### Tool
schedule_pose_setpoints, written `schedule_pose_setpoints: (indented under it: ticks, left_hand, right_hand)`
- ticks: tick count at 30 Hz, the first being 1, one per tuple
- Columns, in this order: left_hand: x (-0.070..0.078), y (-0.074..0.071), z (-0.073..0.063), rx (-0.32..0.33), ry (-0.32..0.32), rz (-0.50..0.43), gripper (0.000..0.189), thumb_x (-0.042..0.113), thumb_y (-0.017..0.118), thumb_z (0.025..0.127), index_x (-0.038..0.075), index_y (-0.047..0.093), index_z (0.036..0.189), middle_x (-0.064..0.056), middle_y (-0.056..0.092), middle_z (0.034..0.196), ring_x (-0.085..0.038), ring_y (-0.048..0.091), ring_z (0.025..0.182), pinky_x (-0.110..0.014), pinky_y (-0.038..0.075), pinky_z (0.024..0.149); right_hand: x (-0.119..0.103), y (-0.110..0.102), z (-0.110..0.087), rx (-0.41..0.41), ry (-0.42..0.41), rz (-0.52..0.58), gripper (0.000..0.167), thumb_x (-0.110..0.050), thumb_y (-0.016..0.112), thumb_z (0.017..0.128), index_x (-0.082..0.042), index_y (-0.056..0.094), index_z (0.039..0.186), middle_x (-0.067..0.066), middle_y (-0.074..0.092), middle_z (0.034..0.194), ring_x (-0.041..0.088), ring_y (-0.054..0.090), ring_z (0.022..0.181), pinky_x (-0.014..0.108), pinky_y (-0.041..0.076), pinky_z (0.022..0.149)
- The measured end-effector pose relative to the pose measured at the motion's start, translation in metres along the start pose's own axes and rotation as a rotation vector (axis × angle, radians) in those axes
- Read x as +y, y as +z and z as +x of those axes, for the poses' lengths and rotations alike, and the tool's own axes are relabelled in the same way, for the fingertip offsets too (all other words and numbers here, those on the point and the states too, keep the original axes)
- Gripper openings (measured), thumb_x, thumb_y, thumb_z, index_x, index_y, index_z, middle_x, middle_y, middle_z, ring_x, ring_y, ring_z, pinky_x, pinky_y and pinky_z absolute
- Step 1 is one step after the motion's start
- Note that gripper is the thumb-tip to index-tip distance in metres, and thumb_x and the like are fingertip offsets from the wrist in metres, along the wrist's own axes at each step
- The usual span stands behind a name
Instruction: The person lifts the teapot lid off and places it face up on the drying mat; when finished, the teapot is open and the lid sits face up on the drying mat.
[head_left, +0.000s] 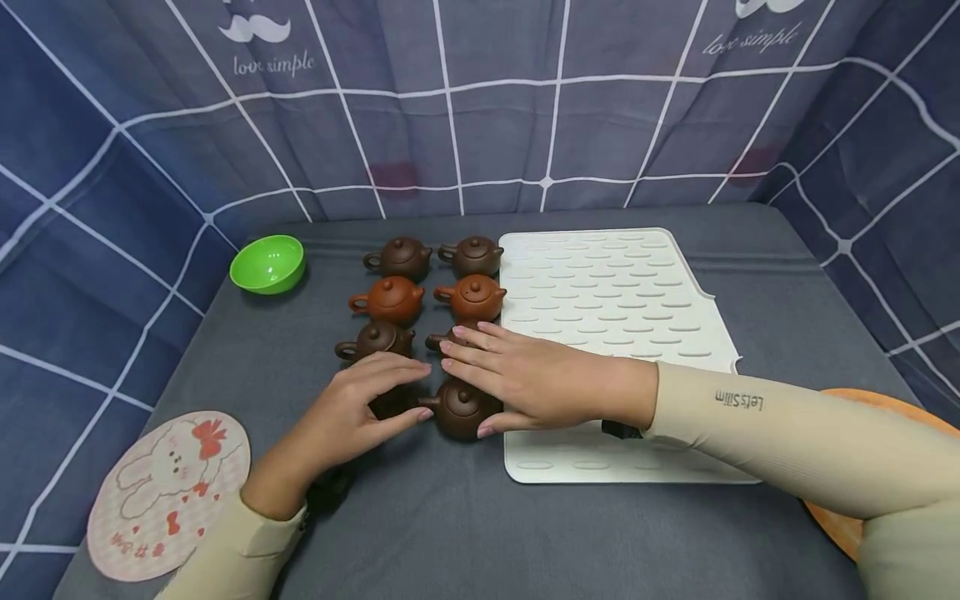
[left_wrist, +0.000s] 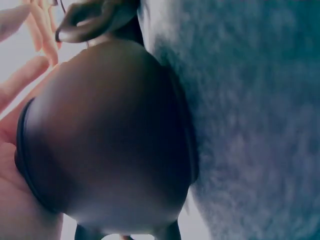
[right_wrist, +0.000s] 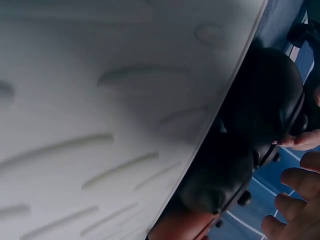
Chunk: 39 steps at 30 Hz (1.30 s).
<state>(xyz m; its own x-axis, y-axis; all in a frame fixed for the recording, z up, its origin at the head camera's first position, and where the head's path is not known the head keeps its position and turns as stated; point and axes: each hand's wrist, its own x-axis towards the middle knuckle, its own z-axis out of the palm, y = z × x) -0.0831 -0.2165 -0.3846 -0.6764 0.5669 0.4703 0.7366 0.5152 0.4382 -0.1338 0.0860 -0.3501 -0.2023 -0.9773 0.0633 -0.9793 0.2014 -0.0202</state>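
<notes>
Small clay teapots stand in two columns on the grey cloth. My left hand (head_left: 348, 412) arches over the nearest dark brown teapot (left_wrist: 115, 140) of the left column, fingers and thumb curved around it; the hand hides most of that pot in the head view. My right hand (head_left: 536, 379) lies palm down with fingers stretched over the right column. Its fingers overlap a dark teapot (head_left: 457, 337), and its thumb is beside the nearest dark teapot (head_left: 459, 408). Farther back are two reddish teapots (head_left: 393, 302) and dark ones (head_left: 405, 258), handles to the left.
A white ribbed mat (head_left: 600, 283) lies right beside the teapots, under the right forearm. At the back left stands a green bowl (head_left: 268, 265). A pink rabbit placemat (head_left: 168, 496) lies front left, and an orange round thing (head_left: 836, 529) is partly under the right sleeve.
</notes>
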Motion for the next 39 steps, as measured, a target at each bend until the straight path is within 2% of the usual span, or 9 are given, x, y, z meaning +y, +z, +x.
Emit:
schedule_pose_setpoints:
  ticks: [6,13,20,30,39]
  left_hand:
    - [-0.001,0.001,0.001,-0.007,0.019,-0.016,0.042,0.018,0.096,0.079,0.006,0.080,0.117,0.001,0.075,0.117,-0.019,0.069,0.108,-0.044,0.055,0.092]
    - [-0.003,0.004,0.002,-0.069,0.013,0.041,0.030,0.022,0.092,0.084,0.010,0.083,0.110,0.005,0.076,0.107,-0.014,0.070,0.100,-0.043,0.057,0.087]
    - [-0.001,0.003,0.002,-0.082,-0.009,0.065,0.020,0.022,0.089,0.088,0.015,0.084,0.107,0.007,0.076,0.103,-0.011,0.069,0.096,-0.040,0.057,0.084]
    - [-0.002,0.004,0.002,-0.080,-0.019,0.075,0.020,0.023,0.089,0.088,0.017,0.084,0.106,0.009,0.075,0.101,-0.009,0.068,0.093,-0.039,0.056,0.083]
    - [-0.003,0.005,0.001,-0.065,-0.022,0.067,0.020,0.022,0.090,0.087,0.017,0.085,0.106,0.009,0.076,0.100,-0.010,0.068,0.093,-0.040,0.056,0.083]
  right_hand:
    - [-0.003,0.007,0.008,-0.028,-0.020,0.000,0.069,-0.045,0.047,0.113,0.001,0.032,0.163,0.020,0.025,0.169,0.035,0.014,0.157,0.048,0.009,0.125]
    - [-0.003,0.014,0.010,-0.007,-0.037,0.020,0.060,-0.036,0.050,0.114,0.002,0.041,0.159,0.020,0.035,0.165,0.036,0.020,0.156,0.048,0.014,0.125]
    - [-0.002,0.019,0.011,0.072,-0.044,0.090,0.046,-0.026,0.055,0.113,0.002,0.054,0.149,0.021,0.048,0.157,0.035,0.032,0.152,0.045,0.017,0.124]
    - [-0.002,0.021,0.016,0.220,-0.040,0.192,0.031,-0.015,0.069,0.105,-0.001,0.070,0.133,0.014,0.067,0.138,0.030,0.051,0.140,0.040,0.030,0.120]
    - [-0.002,0.022,0.017,0.264,-0.066,0.241,0.023,-0.007,0.068,0.104,-0.001,0.072,0.126,0.011,0.071,0.131,0.029,0.056,0.136,0.039,0.031,0.120]
